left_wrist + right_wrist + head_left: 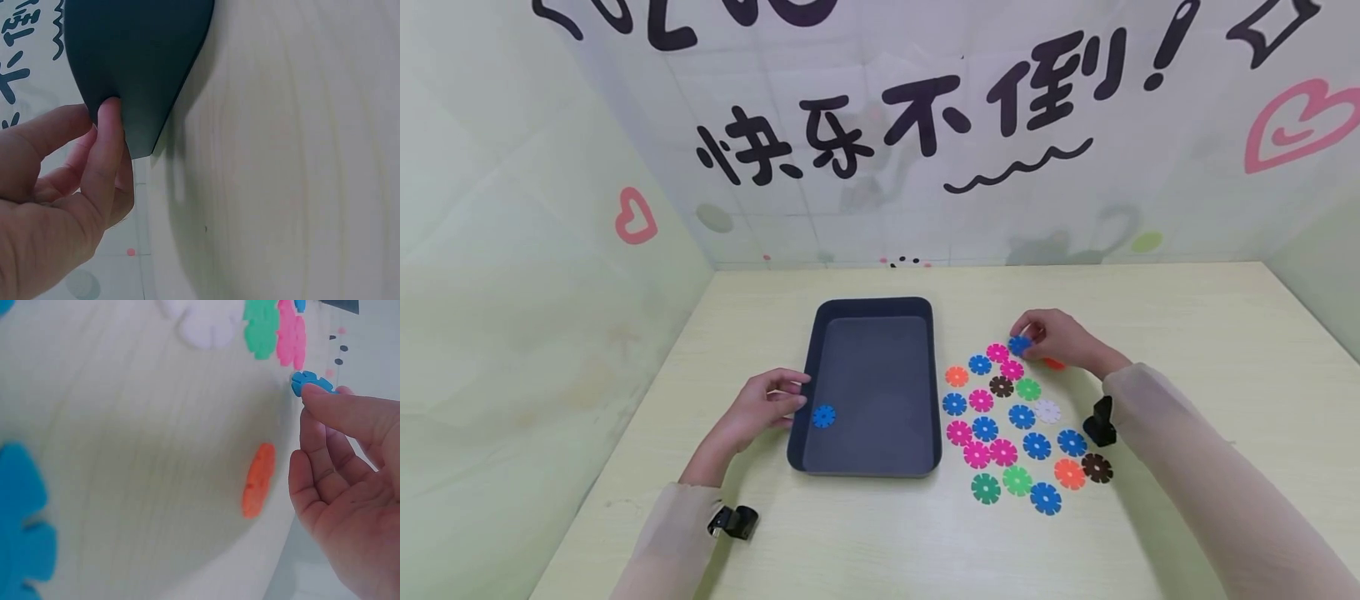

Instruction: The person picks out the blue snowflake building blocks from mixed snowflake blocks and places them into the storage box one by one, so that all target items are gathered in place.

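My right hand (1058, 337) pinches a blue notched plastic disc (306, 381) between thumb and fingers, at the far end of a scatter of similar discs. An orange disc (259, 480) lies under that hand, partly covered by it in the head view. At the left, my left hand (765, 406) grips the side wall of a dark rectangular tray (880, 307), thumb against the outer face and a finger at the rim. One blue disc (823, 417) lies inside the tray near its left wall.
Right of the tray, several flower-like discs lie flat on the pale wooden table (880, 542): pink (977, 454), green (1017, 480), brown (1097, 468), white (1048, 411) and blue (1046, 498). A printed cloth wall (880, 217) stands behind the table.
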{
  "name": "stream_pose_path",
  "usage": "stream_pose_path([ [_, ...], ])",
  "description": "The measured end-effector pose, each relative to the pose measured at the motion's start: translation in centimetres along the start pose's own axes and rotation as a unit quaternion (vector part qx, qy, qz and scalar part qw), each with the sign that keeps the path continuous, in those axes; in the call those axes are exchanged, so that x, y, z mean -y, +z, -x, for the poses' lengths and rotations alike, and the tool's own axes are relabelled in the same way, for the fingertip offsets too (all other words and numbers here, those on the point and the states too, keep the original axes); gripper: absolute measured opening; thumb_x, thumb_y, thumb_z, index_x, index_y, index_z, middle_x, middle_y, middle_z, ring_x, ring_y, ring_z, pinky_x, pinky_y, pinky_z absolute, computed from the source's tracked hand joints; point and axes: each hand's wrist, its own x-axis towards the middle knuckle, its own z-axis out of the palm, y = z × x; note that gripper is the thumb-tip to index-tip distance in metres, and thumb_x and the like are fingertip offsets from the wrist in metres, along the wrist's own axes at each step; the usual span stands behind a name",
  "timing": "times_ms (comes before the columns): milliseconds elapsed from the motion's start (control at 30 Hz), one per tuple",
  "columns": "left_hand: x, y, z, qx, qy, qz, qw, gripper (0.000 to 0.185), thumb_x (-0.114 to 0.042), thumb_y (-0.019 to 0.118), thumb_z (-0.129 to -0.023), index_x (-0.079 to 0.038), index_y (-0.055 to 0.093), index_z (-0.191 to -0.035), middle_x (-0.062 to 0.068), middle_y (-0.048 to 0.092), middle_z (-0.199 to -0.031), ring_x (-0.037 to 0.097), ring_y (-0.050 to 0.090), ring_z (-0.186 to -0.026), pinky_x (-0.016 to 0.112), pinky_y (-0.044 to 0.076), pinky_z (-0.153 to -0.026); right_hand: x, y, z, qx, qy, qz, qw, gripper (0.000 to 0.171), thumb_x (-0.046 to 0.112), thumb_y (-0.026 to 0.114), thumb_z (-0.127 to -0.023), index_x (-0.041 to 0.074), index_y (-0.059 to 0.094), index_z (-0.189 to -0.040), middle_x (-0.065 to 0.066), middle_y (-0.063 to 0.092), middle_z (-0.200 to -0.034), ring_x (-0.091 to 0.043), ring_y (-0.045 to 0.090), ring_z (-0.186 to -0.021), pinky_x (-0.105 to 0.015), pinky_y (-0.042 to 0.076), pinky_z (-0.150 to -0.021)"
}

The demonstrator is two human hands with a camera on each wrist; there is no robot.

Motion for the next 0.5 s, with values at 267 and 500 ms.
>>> stream_pose_path([
  [267, 0.1, 0.0, -0.1, 0.001, 0.002, 0.002, 1.0000, 0.036, -0.001, 0.058, -0.088, 0.002, 0.051, -0.123, 0.016, 0.049, -0.104, 0.020, 0.057, -0.086, 0.032, 0.053, -0.067, 1.4, 0.2, -0.5, 0.001, -0.031, -0.006, 1.000, 0.028, -0.002, 0.071, -0.076, 0.000, 0.061, -0.102, -0.010, 0.058, -0.089, -0.025, 0.051, -0.083, -0.032, 0.048, -0.074],
  [500, 0.0, 0.1, 0.0, 0.000, -0.001, 0.003, 1.0000, 0.035, 0.000, 0.058, -0.088, 0.002, 0.051, -0.123, 0.016, 0.048, -0.103, 0.020, 0.057, -0.085, 0.033, 0.053, -0.067, 3.6, 0.7, -1.0, 0.004, -0.059, -0.032, 0.998, 0.028, -0.004, 0.071, -0.075, 0.001, 0.062, -0.101, -0.009, 0.059, -0.087, -0.024, 0.053, -0.080, -0.029, 0.049, -0.070],
])
